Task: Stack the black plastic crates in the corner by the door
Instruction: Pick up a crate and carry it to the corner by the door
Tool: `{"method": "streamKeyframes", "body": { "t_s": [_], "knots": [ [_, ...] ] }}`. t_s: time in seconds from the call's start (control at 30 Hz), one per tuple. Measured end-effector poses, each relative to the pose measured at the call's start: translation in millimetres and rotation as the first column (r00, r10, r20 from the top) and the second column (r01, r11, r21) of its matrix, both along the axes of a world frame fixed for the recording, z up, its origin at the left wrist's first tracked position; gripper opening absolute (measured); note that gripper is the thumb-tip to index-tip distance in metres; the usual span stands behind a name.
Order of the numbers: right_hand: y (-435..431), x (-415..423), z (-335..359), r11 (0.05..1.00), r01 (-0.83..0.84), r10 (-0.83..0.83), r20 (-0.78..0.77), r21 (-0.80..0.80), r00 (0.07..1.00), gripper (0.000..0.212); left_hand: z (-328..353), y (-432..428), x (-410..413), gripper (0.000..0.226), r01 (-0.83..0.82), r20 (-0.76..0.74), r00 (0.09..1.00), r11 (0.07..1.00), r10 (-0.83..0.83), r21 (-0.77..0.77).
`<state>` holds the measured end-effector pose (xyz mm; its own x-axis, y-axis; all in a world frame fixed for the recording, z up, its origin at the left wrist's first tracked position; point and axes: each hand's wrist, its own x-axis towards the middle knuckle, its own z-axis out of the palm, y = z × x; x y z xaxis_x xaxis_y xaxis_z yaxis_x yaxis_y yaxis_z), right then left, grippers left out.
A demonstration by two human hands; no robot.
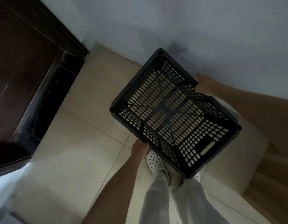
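While both hands' grip holds crate [174, 113] rims, crate hides left hand [140, 147] fingers, right hand [204, 84] fingertips.

Pale cream tiled floor [72, 159], glossy, crossed by thin dark grout lines, running up to a grey-white wall and a dark brown wooden door [24, 62] with a black threshold. Standing on it: two white perforated clog shoes [153, 162], side by side. Partly hidden beneath a held crate.
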<state>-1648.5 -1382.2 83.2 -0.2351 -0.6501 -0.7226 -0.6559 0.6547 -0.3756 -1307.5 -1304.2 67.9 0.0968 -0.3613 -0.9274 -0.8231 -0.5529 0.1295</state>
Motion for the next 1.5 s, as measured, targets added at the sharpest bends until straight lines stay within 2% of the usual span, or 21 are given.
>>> {"method": "streamKeyframes", "body": {
  "t_s": [0.07, 0.17, 0.27, 0.37, 0.5, 0.57, 0.77, 0.83, 0.93, 1.03, 1.1, 1.23, 1.5],
  "knots": [
    [-8, -8, -20, 1.0, 0.027, -0.027, -0.012, -0.005, 1.0, 0.045, -22, -7, -6, 0.037, -0.023, -0.001, 1.0, 0.999, 0.023, 0.022],
    [-22, -11, -42, 0.997, 0.071, -0.07, -0.035, 0.021, 0.997, 0.062, -51, -12, -11, 0.033, -0.074, 0.005, 0.997, 0.996, 0.074, 0.054],
    [-35, -7, -55, 0.993, 0.115, -0.115, 0.022, 0.021, 0.993, 0.068, -70, -16, -14, 0.032, -0.11, 0.019, 0.994, 0.992, 0.109, 0.059],
    [-49, 2, -68, 0.99, 0.142, -0.142, 0.056, 0.0, 0.988, 0.066, -86, -25, -14, 0.036, -0.137, 0.015, 0.991, 0.987, 0.136, 0.085],
    [-65, 9, -85, 0.996, 0.093, -0.093, -0.003, -0.01, 0.996, 0.047, -99, -29, -18, 0.036, -0.121, -0.013, 0.992, 0.987, 0.123, 0.109],
    [-69, 7, -91, 0.994, 0.105, -0.105, 0.005, -0.012, 0.995, 0.047, -103, -31, -20, 0.035, -0.119, -0.01, 0.993, 0.989, 0.12, 0.091],
    [-78, 1, -86, 0.99, 0.134, -0.138, 0.092, 0.041, 0.986, 0.06, -95, -49, -27, 0.027, 0.086, -0.062, 0.995, 0.991, -0.08, 0.104],
    [-77, 1, -84, 0.994, 0.102, -0.105, 0.069, 0.051, 0.992, 0.058, -88, -58, -31, 0.018, 0.226, -0.059, 0.974, 0.968, -0.22, 0.112],
    [-74, 8, -79, 0.998, 0.054, -0.054, -0.012, 0.028, 0.998, 0.053, -78, -66, -35, 0.017, 0.376, -0.045, 0.927, 0.923, -0.373, 0.083],
    [-66, 23, -61, 0.995, -0.079, 0.085, -0.098, 0.065, 0.992, 0.067, -58, -70, -35, 0.018, 0.445, -0.013, 0.895, 0.895, -0.446, -0.032],
    [-61, 38, -42, 0.979, -0.176, 0.186, -0.096, 0.105, 0.978, 0.07, -39, -77, -31, 0.022, 0.483, 0.024, 0.875, 0.868, -0.484, -0.114],
    [-62, 65, 11, 0.93, -0.361, 0.366, -0.099, 0.068, 0.925, 0.063, 11, -90, -14, 0.026, 0.535, 0.102, 0.843, 0.808, -0.527, -0.247],
    [-62, 134, 172, 0.822, -0.568, 0.552, -0.2, -0.027, 0.809, 0.054, 155, -107, 46, 0.034, 0.556, 0.194, 0.825, 0.7, -0.531, -0.449]
  ]
}}
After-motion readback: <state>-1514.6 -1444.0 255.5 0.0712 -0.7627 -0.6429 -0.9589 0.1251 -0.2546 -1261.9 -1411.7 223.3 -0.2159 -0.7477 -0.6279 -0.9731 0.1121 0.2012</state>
